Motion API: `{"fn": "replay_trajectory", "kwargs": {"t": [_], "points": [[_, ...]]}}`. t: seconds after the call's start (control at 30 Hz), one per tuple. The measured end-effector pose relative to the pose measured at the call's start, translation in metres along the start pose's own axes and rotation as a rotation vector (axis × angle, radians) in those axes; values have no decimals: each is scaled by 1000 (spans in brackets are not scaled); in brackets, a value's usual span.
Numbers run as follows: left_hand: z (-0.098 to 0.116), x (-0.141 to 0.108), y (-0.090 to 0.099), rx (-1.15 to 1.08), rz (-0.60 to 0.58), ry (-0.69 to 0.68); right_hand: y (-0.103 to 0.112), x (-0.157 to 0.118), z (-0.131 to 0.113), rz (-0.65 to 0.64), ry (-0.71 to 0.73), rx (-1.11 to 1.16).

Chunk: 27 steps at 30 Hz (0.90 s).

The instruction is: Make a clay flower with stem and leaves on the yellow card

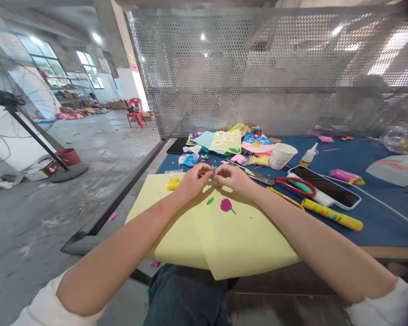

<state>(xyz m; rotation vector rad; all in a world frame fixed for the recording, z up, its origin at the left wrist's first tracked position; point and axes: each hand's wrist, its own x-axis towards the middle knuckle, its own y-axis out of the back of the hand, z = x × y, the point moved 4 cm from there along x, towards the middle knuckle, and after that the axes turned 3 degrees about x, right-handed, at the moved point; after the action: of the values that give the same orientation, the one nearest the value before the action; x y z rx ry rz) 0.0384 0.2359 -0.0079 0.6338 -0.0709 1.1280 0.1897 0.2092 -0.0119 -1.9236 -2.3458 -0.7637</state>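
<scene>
My left hand (194,181) and my right hand (231,177) meet above a pale yellow card sheet (221,240), their fingertips pinching a small green piece (214,169), probably clay. On the card lie a pink tulip shape (226,205) with a green stem and a separate green leaf (210,200). A lump of yellow clay (173,183) sits near my left hand. Close to my right hand are a metal ruler or blade (255,175) and red-handled scissors (295,186).
A blue-topped table (387,235) holds a phone (326,186), a yellow glue stick (331,216), a paper cup (282,155), a glue bottle (308,155) and decorated craft cards (224,141). A perforated metal screen (258,72) stands behind it. The table's left edge drops to a concrete floor.
</scene>
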Motion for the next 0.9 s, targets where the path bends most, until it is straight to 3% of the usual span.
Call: {"fn": "replay_trajectory", "kwargs": {"t": [0.47,0.9], "points": [[7,-4,0,-3,-22,43,-2,2,9,-40,-2,135],[6,-1,2,52,-23,17,-2,1,6,-66,26,107]]}}
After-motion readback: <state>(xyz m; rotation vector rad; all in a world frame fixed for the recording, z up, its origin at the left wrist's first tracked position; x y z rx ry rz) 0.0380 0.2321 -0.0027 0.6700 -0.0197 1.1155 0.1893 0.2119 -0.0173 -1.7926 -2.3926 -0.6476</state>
